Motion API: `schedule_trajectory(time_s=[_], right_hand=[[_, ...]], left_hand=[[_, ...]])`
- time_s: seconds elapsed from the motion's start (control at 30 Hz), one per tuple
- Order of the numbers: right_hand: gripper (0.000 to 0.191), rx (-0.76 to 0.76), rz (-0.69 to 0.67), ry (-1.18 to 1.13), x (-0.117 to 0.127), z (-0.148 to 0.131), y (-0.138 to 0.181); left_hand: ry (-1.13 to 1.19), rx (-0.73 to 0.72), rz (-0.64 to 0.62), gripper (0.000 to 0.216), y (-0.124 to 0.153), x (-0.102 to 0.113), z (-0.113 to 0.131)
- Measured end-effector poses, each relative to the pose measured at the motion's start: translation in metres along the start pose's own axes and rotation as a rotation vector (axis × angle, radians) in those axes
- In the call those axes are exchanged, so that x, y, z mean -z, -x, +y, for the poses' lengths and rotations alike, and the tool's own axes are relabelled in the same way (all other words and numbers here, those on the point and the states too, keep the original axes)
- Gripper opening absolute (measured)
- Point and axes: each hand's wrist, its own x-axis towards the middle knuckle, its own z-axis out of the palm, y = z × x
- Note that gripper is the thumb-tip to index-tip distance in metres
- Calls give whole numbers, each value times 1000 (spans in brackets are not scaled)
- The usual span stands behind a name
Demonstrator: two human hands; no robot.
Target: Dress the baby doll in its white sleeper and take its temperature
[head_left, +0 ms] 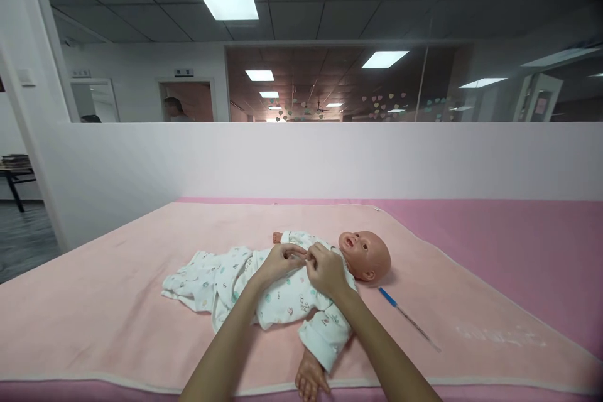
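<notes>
A baby doll (366, 255) lies on its back, head to the right, dressed in a white printed baby shirt (288, 308) and white printed trousers (200, 282). Over the doll's chest, my left hand (281, 264) has its fingers curled and pressed together on the shirt front. Right beside it, my right hand (325, 269) pinches the shirt's fabric near the collar. Whatever small part of the shirt sits between the fingertips is hidden. One doll arm (325, 339) stretches towards me, its bare hand near the front edge.
On a pink blanket (117, 301), right of the doll's head, lies a thin clear stick with a blue end (389, 297). A white low wall (330, 160) stands behind the padded pink surface (494, 251). Beyond it, a person (174, 110) is partly visible near a doorway.
</notes>
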Motion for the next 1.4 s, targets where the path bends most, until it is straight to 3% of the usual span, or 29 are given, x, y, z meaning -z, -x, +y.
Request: schedule_trajectory(time_s=[0.23, 0.53, 0.67, 1.1, 1.4], right_hand=[[14, -42, 10, -27, 4, 0, 2], [23, 18, 4, -63, 2, 2, 4], [16, 31, -13, -13, 4, 0, 4], [10, 43, 68, -36, 5, 1, 4], [12, 32, 40, -100, -1, 7, 3]], left_hand=[[30, 22, 39, 27, -2, -1, -2], [57, 53, 75, 28, 0, 0, 3], [69, 73, 112, 27, 1, 0, 8], [-31, -38, -6, 34, 2, 0, 1], [-64, -54, -17, 29, 2, 0, 1]])
